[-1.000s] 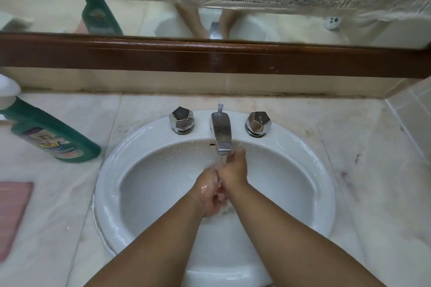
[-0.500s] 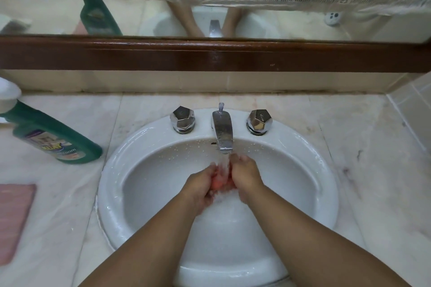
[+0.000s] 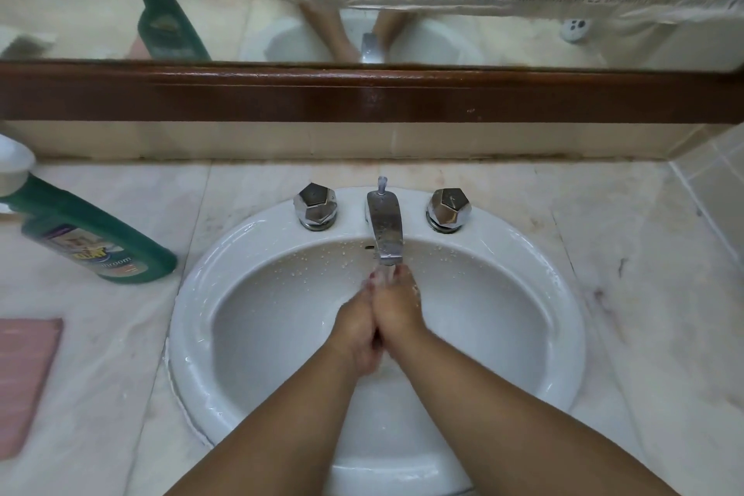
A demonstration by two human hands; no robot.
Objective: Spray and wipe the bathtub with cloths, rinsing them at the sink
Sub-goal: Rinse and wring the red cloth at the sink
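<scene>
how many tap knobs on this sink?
2: the left knob is left of the spout, the right knob is right of it, both on the sink rim. None looks hidden.

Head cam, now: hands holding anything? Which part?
Cannot tell: left hand and right hand press together under the faucet, hiding anything between them.

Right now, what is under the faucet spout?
Running water and the fingertips of the left hand and right hand, pressed together over the sink. The drain and anything between the palms are covered.
</scene>
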